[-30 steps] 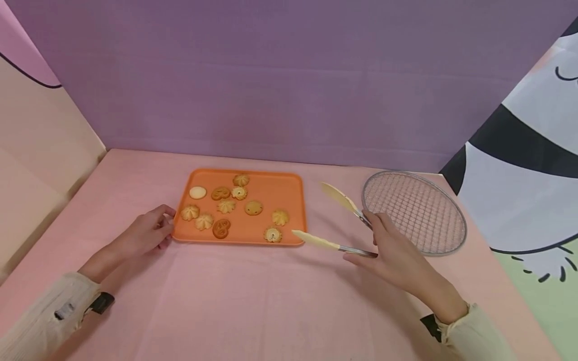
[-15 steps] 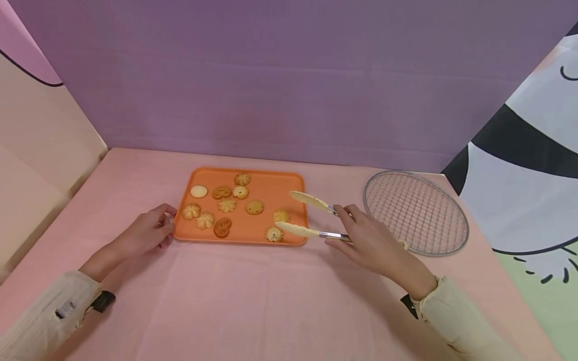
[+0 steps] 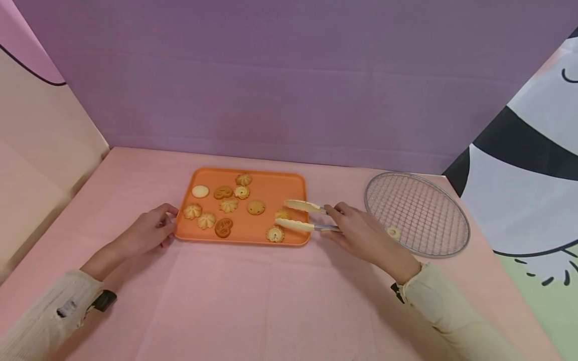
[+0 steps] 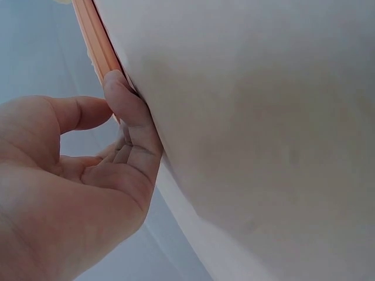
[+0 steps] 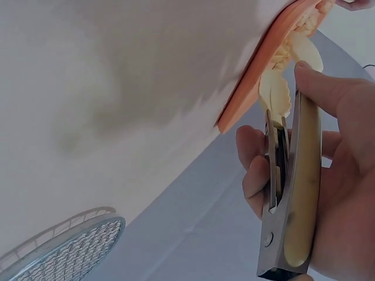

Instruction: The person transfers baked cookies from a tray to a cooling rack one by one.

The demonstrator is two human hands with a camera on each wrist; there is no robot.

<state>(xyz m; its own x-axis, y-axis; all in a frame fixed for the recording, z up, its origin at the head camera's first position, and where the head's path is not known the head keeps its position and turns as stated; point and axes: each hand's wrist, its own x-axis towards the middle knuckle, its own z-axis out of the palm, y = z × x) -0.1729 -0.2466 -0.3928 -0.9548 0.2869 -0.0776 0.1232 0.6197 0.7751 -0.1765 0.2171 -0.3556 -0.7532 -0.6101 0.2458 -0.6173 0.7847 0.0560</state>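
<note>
Head view, orange tray (image 3: 271,183): a strip of pink table (image 3: 336,183) parts its right edge from the wire rack (image 3: 417,208).
Tongs (image 3: 300,225): farther left than half a second ago, reaching over that edge, arms apart.
Yellow cookie (image 3: 282,214): near the right edge, partly hidden between the tongs' tips.
Right hand (image 3: 363,236): grips the tongs.
Left hand (image 3: 146,231): bent fingers at the tray's left edge; whether gripping, cannot tell.

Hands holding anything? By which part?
Right hand holds the tongs by the handles. Left hand touches the orange tray at its left edge; can't tell if it grips.
</note>
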